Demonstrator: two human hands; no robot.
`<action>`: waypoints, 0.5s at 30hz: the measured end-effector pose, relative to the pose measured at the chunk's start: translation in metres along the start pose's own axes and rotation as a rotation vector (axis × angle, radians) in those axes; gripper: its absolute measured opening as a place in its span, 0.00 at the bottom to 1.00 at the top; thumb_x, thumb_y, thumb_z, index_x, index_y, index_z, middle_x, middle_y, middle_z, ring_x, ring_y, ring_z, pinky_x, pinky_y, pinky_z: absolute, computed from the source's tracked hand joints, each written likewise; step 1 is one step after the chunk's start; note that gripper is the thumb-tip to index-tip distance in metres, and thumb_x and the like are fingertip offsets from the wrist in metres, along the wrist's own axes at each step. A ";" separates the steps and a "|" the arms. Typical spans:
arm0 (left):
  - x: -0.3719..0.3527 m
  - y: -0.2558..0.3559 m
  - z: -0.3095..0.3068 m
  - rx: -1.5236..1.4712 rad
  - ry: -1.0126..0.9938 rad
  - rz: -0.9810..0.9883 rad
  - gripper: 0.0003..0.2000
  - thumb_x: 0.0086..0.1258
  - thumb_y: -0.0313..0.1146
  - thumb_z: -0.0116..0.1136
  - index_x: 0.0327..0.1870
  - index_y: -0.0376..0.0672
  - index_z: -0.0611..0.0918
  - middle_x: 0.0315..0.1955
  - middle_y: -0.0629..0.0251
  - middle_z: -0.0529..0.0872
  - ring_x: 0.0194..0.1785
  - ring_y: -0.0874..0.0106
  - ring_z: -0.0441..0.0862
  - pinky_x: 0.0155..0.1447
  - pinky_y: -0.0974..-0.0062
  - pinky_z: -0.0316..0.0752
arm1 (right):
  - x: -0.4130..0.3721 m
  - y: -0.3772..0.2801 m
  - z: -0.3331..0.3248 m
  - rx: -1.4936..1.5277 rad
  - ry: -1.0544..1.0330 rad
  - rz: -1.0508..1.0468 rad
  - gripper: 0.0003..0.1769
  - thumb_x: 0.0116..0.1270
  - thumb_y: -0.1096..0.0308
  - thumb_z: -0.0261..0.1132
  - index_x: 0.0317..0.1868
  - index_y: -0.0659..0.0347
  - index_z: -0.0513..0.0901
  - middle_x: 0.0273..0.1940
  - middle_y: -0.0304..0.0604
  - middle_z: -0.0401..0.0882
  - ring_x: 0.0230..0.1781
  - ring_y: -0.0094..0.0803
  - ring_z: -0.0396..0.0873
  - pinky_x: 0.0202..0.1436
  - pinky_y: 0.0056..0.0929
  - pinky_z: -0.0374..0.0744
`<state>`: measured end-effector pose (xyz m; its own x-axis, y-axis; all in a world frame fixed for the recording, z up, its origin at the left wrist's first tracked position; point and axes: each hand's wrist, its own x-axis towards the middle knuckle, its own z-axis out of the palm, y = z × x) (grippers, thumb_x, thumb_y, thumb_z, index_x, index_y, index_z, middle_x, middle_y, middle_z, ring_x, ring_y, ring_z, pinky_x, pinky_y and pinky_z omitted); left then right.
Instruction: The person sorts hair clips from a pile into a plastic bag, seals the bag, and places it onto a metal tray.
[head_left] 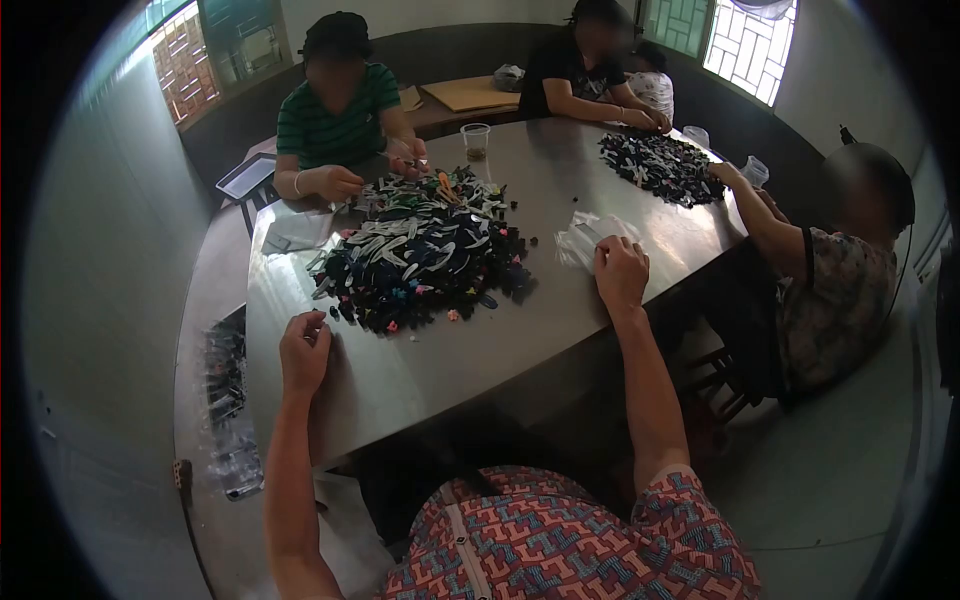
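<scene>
- The left hand (pixel 305 352), by the left edge of the table (pixel 450 362), concealed its palm.
- The right hand (pixel 622 270) partly covered plastic bags (pixel 578 243) toward the near edge.
- Pieces in the larger pile (pixel 430 258) were too tiny to identify.
- The frame's bottom cropped the patterned shirt (pixel 570 535).

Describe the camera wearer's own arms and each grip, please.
The left grip and right grip are human hands, ungloved, with bare forearms and no cables. The short right sleeve has interlocking red, teal and dark blocky shapes; the left sleeve is out of view.
</scene>
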<state>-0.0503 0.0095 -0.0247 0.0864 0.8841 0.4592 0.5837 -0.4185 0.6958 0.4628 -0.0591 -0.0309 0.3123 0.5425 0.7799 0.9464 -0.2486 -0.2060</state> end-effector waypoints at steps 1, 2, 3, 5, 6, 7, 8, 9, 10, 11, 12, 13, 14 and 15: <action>0.000 0.001 0.000 -0.009 -0.004 -0.006 0.10 0.69 0.25 0.61 0.50 0.35 0.85 0.40 0.62 0.86 0.36 0.75 0.82 0.42 0.77 0.78 | 0.000 -0.001 0.000 0.013 -0.027 0.040 0.04 0.66 0.65 0.68 0.36 0.54 0.84 0.38 0.40 0.84 0.45 0.44 0.81 0.53 0.45 0.76; 0.000 0.002 0.000 -0.019 -0.008 -0.013 0.10 0.69 0.24 0.61 0.50 0.34 0.85 0.40 0.62 0.86 0.36 0.75 0.82 0.42 0.77 0.78 | 0.001 -0.001 -0.001 0.014 -0.024 0.037 0.04 0.66 0.65 0.68 0.36 0.54 0.84 0.38 0.40 0.84 0.45 0.44 0.81 0.53 0.45 0.76; 0.000 0.002 0.000 -0.019 -0.004 -0.012 0.10 0.69 0.24 0.61 0.50 0.34 0.85 0.40 0.62 0.86 0.36 0.75 0.82 0.42 0.77 0.78 | 0.002 -0.001 -0.001 0.024 -0.028 0.049 0.04 0.65 0.65 0.68 0.36 0.54 0.84 0.38 0.40 0.84 0.45 0.44 0.81 0.52 0.45 0.76; 0.000 0.003 0.000 -0.012 -0.008 -0.021 0.10 0.69 0.24 0.62 0.50 0.34 0.85 0.40 0.62 0.86 0.36 0.75 0.83 0.42 0.77 0.79 | 0.002 0.000 -0.002 0.034 -0.030 0.060 0.04 0.65 0.65 0.69 0.36 0.54 0.83 0.38 0.40 0.84 0.45 0.44 0.81 0.52 0.45 0.76; 0.000 0.003 0.000 -0.014 -0.007 -0.019 0.10 0.69 0.24 0.62 0.50 0.34 0.85 0.40 0.62 0.86 0.36 0.75 0.83 0.42 0.77 0.79 | 0.002 0.000 -0.004 0.080 -0.029 0.061 0.04 0.65 0.65 0.69 0.37 0.54 0.85 0.38 0.40 0.84 0.44 0.43 0.82 0.51 0.44 0.76; 0.000 0.004 -0.001 -0.013 -0.006 -0.019 0.10 0.69 0.24 0.62 0.50 0.34 0.85 0.40 0.62 0.86 0.36 0.75 0.83 0.42 0.77 0.79 | 0.002 0.000 -0.006 0.125 -0.028 0.062 0.05 0.65 0.64 0.69 0.37 0.55 0.86 0.37 0.40 0.85 0.43 0.43 0.82 0.50 0.44 0.77; 0.000 0.004 0.000 -0.013 -0.007 -0.020 0.10 0.69 0.24 0.62 0.50 0.35 0.85 0.40 0.62 0.85 0.36 0.75 0.83 0.42 0.77 0.79 | 0.002 0.001 -0.006 0.122 -0.025 0.063 0.05 0.65 0.64 0.69 0.37 0.55 0.86 0.37 0.40 0.85 0.43 0.43 0.82 0.50 0.44 0.77; 0.000 0.004 0.000 -0.015 -0.009 -0.018 0.10 0.69 0.24 0.62 0.50 0.35 0.85 0.40 0.62 0.85 0.36 0.75 0.83 0.42 0.77 0.79 | 0.001 0.003 -0.005 0.151 -0.010 0.048 0.05 0.66 0.64 0.69 0.38 0.55 0.87 0.37 0.40 0.85 0.43 0.43 0.82 0.51 0.44 0.77; 0.000 0.003 0.000 -0.030 -0.007 -0.020 0.10 0.69 0.24 0.62 0.50 0.35 0.85 0.40 0.62 0.85 0.36 0.75 0.82 0.42 0.77 0.79 | 0.001 0.005 -0.004 0.180 0.007 0.032 0.06 0.66 0.64 0.69 0.40 0.55 0.88 0.37 0.41 0.85 0.43 0.43 0.82 0.51 0.44 0.77; 0.000 0.003 0.000 -0.045 -0.005 -0.021 0.10 0.69 0.24 0.61 0.50 0.35 0.85 0.40 0.62 0.85 0.36 0.76 0.82 0.41 0.77 0.78 | 0.000 0.006 -0.002 0.178 0.008 0.033 0.06 0.66 0.64 0.69 0.40 0.55 0.88 0.37 0.41 0.85 0.43 0.43 0.82 0.51 0.44 0.77; -0.001 0.003 -0.001 -0.046 -0.007 -0.018 0.10 0.69 0.24 0.61 0.50 0.35 0.85 0.40 0.62 0.85 0.36 0.76 0.82 0.41 0.77 0.78 | 0.001 0.006 -0.002 0.196 0.035 0.005 0.06 0.67 0.65 0.69 0.41 0.55 0.88 0.38 0.41 0.85 0.43 0.44 0.82 0.51 0.43 0.76; -0.001 0.004 -0.001 -0.034 -0.006 -0.017 0.10 0.69 0.24 0.61 0.49 0.35 0.85 0.40 0.62 0.85 0.35 0.76 0.81 0.41 0.77 0.78 | 0.001 0.007 -0.003 0.211 0.063 -0.024 0.06 0.67 0.66 0.68 0.42 0.55 0.89 0.39 0.41 0.86 0.43 0.44 0.82 0.52 0.43 0.76; 0.000 0.005 -0.001 -0.024 -0.006 -0.015 0.10 0.69 0.25 0.61 0.49 0.34 0.85 0.40 0.63 0.85 0.35 0.76 0.81 0.41 0.77 0.78 | 0.001 0.008 -0.004 0.206 0.065 -0.021 0.06 0.67 0.66 0.68 0.42 0.55 0.89 0.39 0.41 0.86 0.43 0.44 0.82 0.52 0.43 0.76; 0.000 0.003 0.000 -0.028 -0.009 -0.011 0.10 0.69 0.25 0.61 0.49 0.34 0.85 0.40 0.63 0.85 0.35 0.76 0.81 0.41 0.77 0.78 | 0.001 0.006 -0.006 0.219 0.103 -0.001 0.06 0.68 0.66 0.68 0.42 0.55 0.89 0.39 0.42 0.86 0.43 0.44 0.83 0.51 0.43 0.77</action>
<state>-0.0484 0.0088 -0.0227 0.0878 0.8903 0.4468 0.5617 -0.4147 0.7159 0.4686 -0.0646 -0.0278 0.3123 0.4546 0.8341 0.9453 -0.0620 -0.3201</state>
